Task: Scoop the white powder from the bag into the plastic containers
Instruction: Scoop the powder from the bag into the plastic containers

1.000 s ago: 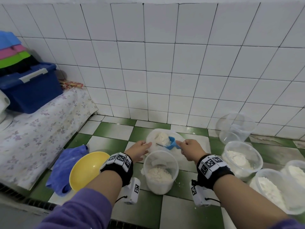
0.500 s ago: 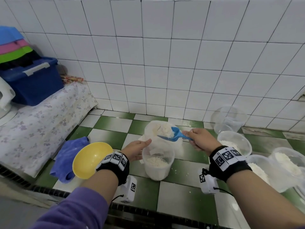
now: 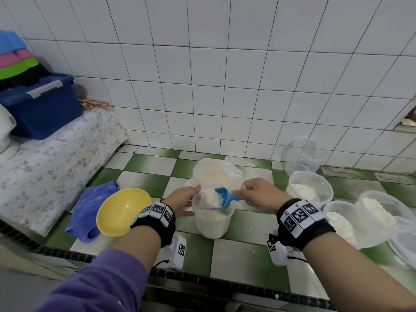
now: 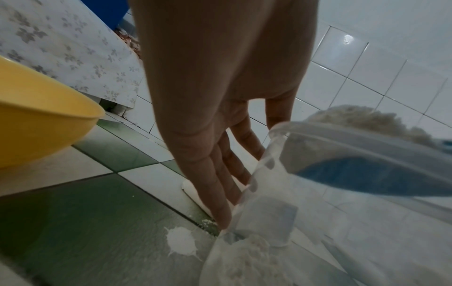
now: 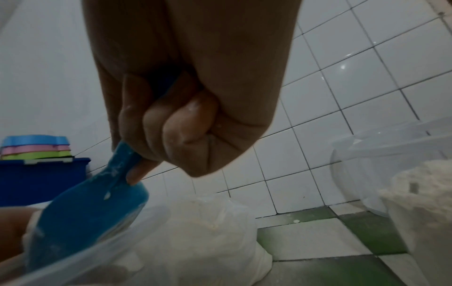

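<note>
A clear plastic container (image 3: 212, 224) with some white powder at its bottom stands on the green-and-white tiled floor. Behind it sits the open bag of powder (image 3: 217, 174). My left hand (image 3: 183, 200) rests against the container's left side, fingers (image 4: 220, 193) straight along the wall and thumb near the rim. My right hand (image 3: 254, 194) grips the handle of a blue scoop (image 3: 225, 198). The scoop is heaped with powder (image 3: 210, 197) and hangs just over the container's mouth. In the right wrist view the curled fingers (image 5: 171, 125) wrap the scoop (image 5: 93, 212) handle.
A yellow bowl (image 3: 122, 210) and a blue cloth (image 3: 92, 208) lie to the left. Powder-filled containers (image 3: 309, 188) (image 3: 346, 221) (image 3: 382, 210) and empty ones (image 3: 304, 156) stand at right. A flowered ledge (image 3: 51, 158) carries a blue bin (image 3: 42, 104). Spilled powder (image 4: 182, 241) dots the floor.
My right hand has lifted the loaded scoop out of the bag and brought it toward me, over the container. My left hand stays on the container's side.
</note>
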Tool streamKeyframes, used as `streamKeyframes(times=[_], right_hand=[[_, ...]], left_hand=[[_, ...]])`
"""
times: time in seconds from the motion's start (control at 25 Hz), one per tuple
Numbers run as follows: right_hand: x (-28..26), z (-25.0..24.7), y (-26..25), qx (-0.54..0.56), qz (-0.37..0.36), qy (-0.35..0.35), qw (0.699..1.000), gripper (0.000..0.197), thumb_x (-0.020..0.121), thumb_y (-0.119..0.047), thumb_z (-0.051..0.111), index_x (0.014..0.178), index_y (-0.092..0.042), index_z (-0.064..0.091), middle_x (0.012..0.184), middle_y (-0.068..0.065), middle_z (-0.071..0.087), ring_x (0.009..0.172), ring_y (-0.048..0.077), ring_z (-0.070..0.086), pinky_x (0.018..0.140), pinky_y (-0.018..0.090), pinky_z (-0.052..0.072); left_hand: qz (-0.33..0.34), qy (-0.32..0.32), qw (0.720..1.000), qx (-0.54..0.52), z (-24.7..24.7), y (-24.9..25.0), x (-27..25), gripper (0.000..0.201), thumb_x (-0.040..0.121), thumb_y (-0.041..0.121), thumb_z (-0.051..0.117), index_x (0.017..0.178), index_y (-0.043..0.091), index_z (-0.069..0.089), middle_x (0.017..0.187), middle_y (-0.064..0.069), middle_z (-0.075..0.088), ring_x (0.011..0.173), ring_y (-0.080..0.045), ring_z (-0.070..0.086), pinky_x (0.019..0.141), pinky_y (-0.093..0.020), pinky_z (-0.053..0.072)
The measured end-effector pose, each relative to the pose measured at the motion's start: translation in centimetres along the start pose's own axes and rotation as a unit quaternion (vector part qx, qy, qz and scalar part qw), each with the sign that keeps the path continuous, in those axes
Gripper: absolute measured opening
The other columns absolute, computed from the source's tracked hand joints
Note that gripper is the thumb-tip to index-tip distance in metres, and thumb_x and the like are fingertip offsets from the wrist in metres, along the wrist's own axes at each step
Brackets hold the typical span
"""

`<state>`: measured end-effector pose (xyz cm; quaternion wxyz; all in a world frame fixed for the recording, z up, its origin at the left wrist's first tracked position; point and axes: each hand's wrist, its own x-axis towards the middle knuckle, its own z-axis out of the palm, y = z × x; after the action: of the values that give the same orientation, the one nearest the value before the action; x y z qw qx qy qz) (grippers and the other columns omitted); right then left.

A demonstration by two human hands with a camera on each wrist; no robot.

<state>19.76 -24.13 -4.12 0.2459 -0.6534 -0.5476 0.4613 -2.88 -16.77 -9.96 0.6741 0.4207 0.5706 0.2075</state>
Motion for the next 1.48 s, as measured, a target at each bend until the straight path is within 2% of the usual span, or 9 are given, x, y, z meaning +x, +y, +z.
streamKeyframes(times=[0.28, 0.6, 0.72, 0.88, 1.0, 1.08, 1.2, 1.36, 1.48], right_hand=[[-0.1, 1.1, 0.0, -0.229, -0.095, 0.059, 0.967, 0.025, 0.088, -0.037, 0.062, 0.072, -0.020, 0.055, 0.063, -0.008, 0.048, 0.058, 0.003, 0.042, 0.052, 0.022, 0.030], [-0.1, 0.3, 1.5, -0.283, -0.201, 0.073, 0.935, 0.017, 0.089, -0.039, 0.061, 0.092, -0.024, 0.067, 0.087, -0.006, 0.067, 0.080, 0.014, 0.057, 0.072, 0.033, 0.049], [-0.1, -0.3, 2.0, -0.295, -0.194, 0.079, 0.932, 0.018, 0.088, -0.038, 0.062, 0.104, -0.029, 0.067, 0.089, -0.006, 0.065, 0.081, 0.011, 0.055, 0.073, 0.030, 0.048], [0.3, -0.8, 2.3, -0.291, -0.168, 0.081, 0.938, 0.015, 0.088, -0.030, 0.065, 0.100, -0.022, 0.072, 0.089, -0.004, 0.064, 0.080, 0.010, 0.053, 0.073, 0.023, 0.043], [0.3, -1.9, 1.8, -0.151, -0.091, 0.088, 0.980, 0.013, 0.088, -0.024, 0.066, 0.088, -0.014, 0.074, 0.070, -0.013, 0.062, 0.062, 0.000, 0.051, 0.058, 0.012, 0.037], [0.1, -3.0, 1.6, -0.036, -0.051, 0.093, 0.994, 0.023, 0.089, -0.026, 0.065, 0.078, -0.007, 0.071, 0.055, -0.006, 0.053, 0.049, 0.006, 0.043, 0.053, 0.016, 0.034], [0.2, -3.8, 1.3, 0.051, -0.033, 0.135, 0.989, 0.039, 0.091, -0.031, 0.062, 0.062, -0.005, 0.058, 0.052, 0.005, 0.044, 0.047, 0.016, 0.035, 0.052, 0.023, 0.032], [2.0, -3.4, 0.9, -0.055, 0.007, 0.193, 0.980, 0.044, 0.092, -0.033, 0.058, 0.060, -0.005, 0.049, 0.056, 0.008, 0.041, 0.049, 0.017, 0.035, 0.049, 0.021, 0.031], [3.3, -2.9, 0.6, -0.127, 0.017, 0.191, 0.973, 0.047, 0.092, -0.036, 0.057, 0.058, -0.007, 0.041, 0.058, 0.009, 0.033, 0.053, 0.019, 0.031, 0.047, 0.025, 0.024]], left_hand=[[0.011, 0.003, 1.000, 0.006, 0.0, -0.4, 0.0, 0.038, 0.093, 0.042, 0.058, 0.118, 0.013, 0.061, 0.114, -0.007, 0.067, 0.101, -0.025, 0.063, 0.085, -0.042, 0.055], [0.017, 0.019, 1.000, -0.006, -0.2, -0.5, 0.2, 0.046, 0.089, 0.043, 0.064, 0.121, 0.010, 0.061, 0.114, -0.007, 0.069, 0.102, -0.028, 0.066, 0.085, -0.047, 0.057], [0.020, 0.021, 0.999, -0.031, 0.2, -0.5, 0.3, 0.043, 0.089, 0.039, 0.065, 0.118, 0.007, 0.060, 0.111, -0.009, 0.069, 0.098, -0.028, 0.067, 0.087, -0.051, 0.055], [0.023, 0.016, 0.999, -0.042, 0.5, -0.3, 0.4, 0.039, 0.090, 0.035, 0.066, 0.114, 0.006, 0.058, 0.106, -0.010, 0.070, 0.093, -0.028, 0.068, 0.088, -0.053, 0.055], [0.019, 0.000, 0.999, -0.035, 0.2, -0.1, 0.6, 0.039, 0.089, 0.036, 0.066, 0.111, 0.006, 0.057, 0.107, -0.010, 0.069, 0.091, -0.026, 0.069, 0.083, -0.051, 0.057], [0.016, 0.004, 0.999, -0.039, -0.1, 0.0, 0.9, 0.040, 0.090, 0.037, 0.065, 0.112, 0.006, 0.056, 0.106, -0.011, 0.068, 0.089, -0.025, 0.069, 0.077, -0.047, 0.059], [0.006, 0.024, 0.999, -0.035, -0.6, 0.1, 1.7, 0.045, 0.090, 0.040, 0.064, 0.117, 0.006, 0.053, 0.110, -0.010, 0.066, 0.090, -0.025, 0.068, 0.077, -0.043, 0.060], [0.003, 0.047, 0.998, -0.029, -1.1, 0.8, 3.2, 0.054, 0.089, 0.045, 0.063, 0.126, 0.008, 0.051, 0.126, -0.010, 0.057, 0.106, -0.029, 0.062, 0.076, -0.040, 0.057], [0.013, 0.071, 0.997, -0.027, -1.3, 1.6, 4.1, 0.055, 0.090, 0.046, 0.061, 0.129, 0.008, 0.050, 0.129, -0.010, 0.053, 0.116, -0.031, 0.056, 0.091, -0.045, 0.053]])
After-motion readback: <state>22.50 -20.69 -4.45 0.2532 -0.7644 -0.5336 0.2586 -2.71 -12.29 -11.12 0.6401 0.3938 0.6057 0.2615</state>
